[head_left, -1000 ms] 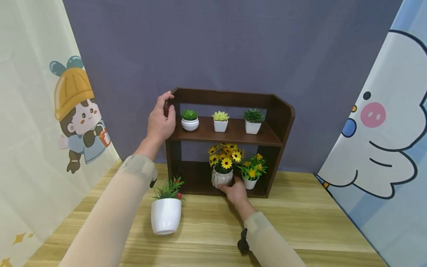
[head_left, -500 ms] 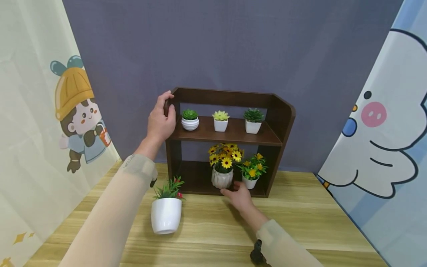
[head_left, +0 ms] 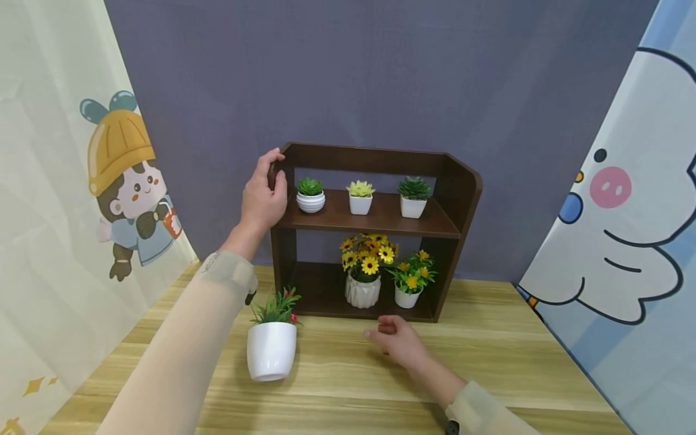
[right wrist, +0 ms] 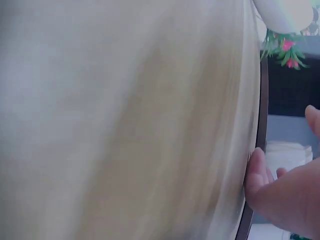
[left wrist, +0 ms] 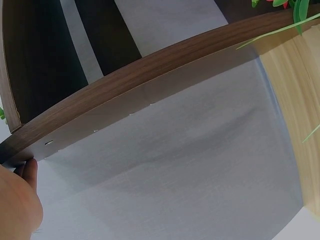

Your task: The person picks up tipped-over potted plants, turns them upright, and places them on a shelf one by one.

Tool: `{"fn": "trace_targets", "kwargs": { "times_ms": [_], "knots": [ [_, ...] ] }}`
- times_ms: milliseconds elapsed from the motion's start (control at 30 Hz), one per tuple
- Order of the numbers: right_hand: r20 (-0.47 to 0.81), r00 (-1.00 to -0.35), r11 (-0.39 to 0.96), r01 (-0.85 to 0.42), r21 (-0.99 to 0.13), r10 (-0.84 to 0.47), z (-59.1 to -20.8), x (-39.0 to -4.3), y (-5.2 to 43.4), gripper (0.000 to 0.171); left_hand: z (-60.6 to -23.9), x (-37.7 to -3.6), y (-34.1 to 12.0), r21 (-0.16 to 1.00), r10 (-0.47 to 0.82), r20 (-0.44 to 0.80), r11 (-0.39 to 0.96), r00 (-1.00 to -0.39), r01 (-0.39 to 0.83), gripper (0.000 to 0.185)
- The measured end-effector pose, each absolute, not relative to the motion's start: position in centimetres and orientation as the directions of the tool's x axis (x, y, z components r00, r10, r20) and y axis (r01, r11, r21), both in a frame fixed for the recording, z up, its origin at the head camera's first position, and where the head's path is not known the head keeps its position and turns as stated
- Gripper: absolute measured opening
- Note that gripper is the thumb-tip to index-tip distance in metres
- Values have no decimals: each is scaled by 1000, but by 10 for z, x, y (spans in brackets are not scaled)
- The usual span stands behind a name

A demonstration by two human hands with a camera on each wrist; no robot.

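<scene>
My left hand (head_left: 263,196) grips the upper left side panel of a dark brown two-tier wooden shelf (head_left: 370,227); in the left wrist view its fingers (left wrist: 31,172) lie against the panel's outer face. Just in front of the shelf, my right hand (head_left: 401,344) hovers over the table with loosely bent fingers, holding nothing. Nearest to it on the lower tier stands a yellow daisy-like plant in a ribbed whitish pot (head_left: 363,291). To that pot's right is a smaller white pot (head_left: 407,299) with yellow flowers.
Three small potted succulents line the upper tier: a round ribbed pot (head_left: 310,202), a middle square pot (head_left: 360,204) and a right one (head_left: 413,207). A larger white pot (head_left: 271,353) with red flowers stands on the wooden table (head_left: 337,374), front left.
My right hand has let go of the ribbed pot and drawn back toward the front right. The pot stays on the lower tier. My left hand has kept its place.
</scene>
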State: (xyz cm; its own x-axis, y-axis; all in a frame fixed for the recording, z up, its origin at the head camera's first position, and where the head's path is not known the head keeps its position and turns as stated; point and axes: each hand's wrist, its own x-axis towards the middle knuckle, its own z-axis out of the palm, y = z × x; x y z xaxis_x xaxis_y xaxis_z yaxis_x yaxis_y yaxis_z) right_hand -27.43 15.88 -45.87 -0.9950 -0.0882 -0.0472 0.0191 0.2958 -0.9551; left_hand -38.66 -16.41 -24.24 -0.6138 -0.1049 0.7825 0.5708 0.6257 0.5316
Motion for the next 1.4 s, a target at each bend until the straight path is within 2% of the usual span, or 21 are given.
{"fn": "trace_targets", "kwargs": {
  "times_ms": [300, 567, 867, 1133, 1400],
  "knots": [
    [-87, -949, 259, 6, -966, -302, -448, -252, 150, 68, -242, -385, -165, 529, -111, 787, 628, -607, 571, 39],
    [-86, -903, 230, -15, -973, -421, -449, -241, 134, 67, -242, -387, -165, 524, -97, 786, 629, -611, 574, 38],
    [-92, -878, 212, -11, -977, -470, -454, -235, 107, 66, -242, -386, -167, 512, -78, 794, 621, -602, 594, 39],
    [-98, -854, 201, -7, -980, -510, -450, -230, 81, 71, -241, -387, -166, 509, -75, 796, 622, -601, 595, 39],
    [-69, -871, 171, -17, -985, -486, -449, -223, 52, 78, -242, -387, -166, 514, -87, 796, 620, -600, 593, 38]
  ]
}}
